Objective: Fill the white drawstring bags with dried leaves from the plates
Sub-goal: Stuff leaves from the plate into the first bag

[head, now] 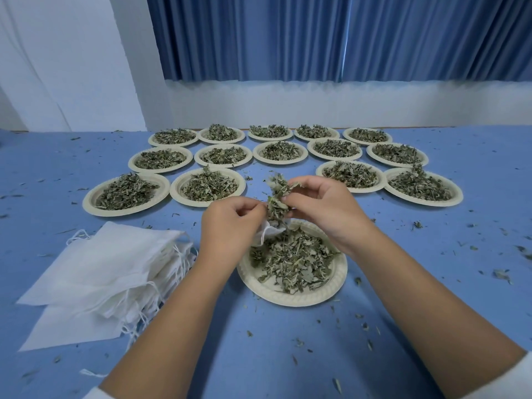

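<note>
A cream paper plate point(293, 298) heaped with dried green leaves point(293, 260) lies on the blue table right in front of me. Above its far rim my left hand point(230, 223) grips the mouth of a small white drawstring bag point(269, 233); most of the bag is hidden behind the hand. My right hand point(319, 205) pinches a bunch of dried leaves point(277, 200) at the bag's opening. A pile of flat white drawstring bags point(98, 277) lies to the left of the plate.
Several more plates of dried leaves point(210, 184) stand in rows across the far half of the table. Leaf crumbs are scattered over the blue tabletop point(431, 254). A white wall and blue curtains point(345, 36) close off the back.
</note>
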A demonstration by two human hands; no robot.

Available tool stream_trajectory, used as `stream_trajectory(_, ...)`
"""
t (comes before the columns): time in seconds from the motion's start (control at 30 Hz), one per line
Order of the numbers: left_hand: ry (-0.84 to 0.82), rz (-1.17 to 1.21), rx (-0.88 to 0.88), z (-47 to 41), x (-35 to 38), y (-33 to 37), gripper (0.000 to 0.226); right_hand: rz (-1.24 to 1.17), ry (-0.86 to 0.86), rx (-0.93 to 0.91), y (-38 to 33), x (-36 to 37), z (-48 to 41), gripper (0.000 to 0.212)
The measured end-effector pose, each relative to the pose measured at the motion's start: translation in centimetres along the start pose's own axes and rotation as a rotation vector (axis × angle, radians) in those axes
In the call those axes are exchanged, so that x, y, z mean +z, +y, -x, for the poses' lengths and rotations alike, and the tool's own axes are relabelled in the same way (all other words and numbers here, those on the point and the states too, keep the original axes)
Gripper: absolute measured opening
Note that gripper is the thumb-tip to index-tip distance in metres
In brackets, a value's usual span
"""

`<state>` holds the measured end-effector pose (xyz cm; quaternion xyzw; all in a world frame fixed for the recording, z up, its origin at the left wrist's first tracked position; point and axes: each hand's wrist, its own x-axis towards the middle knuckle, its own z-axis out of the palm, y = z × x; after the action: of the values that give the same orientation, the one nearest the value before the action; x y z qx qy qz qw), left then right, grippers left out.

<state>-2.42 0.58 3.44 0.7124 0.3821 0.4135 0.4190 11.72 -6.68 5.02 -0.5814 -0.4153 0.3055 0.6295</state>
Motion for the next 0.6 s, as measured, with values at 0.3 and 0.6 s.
stream_trajectory(0.3, 0.026, 0.180, -0.128, -0.06, -0.28, 0.30, 0.025, 0.601, 0.036, -0.192, 0.55, -0.05, 0.30, 0.024)
stream_trajectory(0.6, 0.008, 0.170, -0.146, -0.13, -0.06, 0.20, 0.013, 0.758, -0.138, -0.155, 0.72, 0.22, 0.45, 0.026)
